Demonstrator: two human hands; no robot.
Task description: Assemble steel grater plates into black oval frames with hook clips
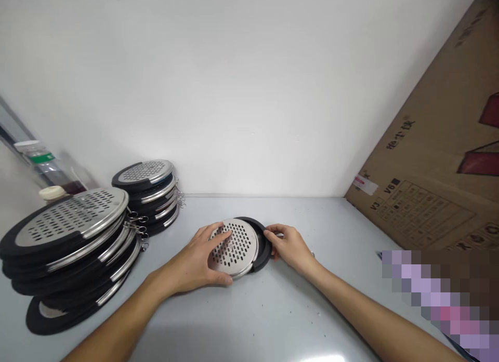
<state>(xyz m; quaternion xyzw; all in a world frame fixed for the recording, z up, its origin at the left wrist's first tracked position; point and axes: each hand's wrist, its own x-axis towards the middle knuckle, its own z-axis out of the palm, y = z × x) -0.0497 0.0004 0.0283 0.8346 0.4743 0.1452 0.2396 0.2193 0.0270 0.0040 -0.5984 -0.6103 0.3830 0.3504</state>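
Observation:
A round perforated metal disc lies low over the grey table, with slotted holes across its face. My left hand grips it from the left, fingers on its top and far edge and thumb at the near edge. A black crescent-shaped rim runs round the disc's right side, with a dark gap between the two. Its outer right edge is pinched between the thumb and fingers of my right hand. Some of the right fingertips are hidden beneath the rim.
Two stacks of similar discs with black rims, a near stack and a far stack, stand at left with small metal rings hanging off. Bottles are behind them. A large cardboard box leans at right. A white wall closes the back.

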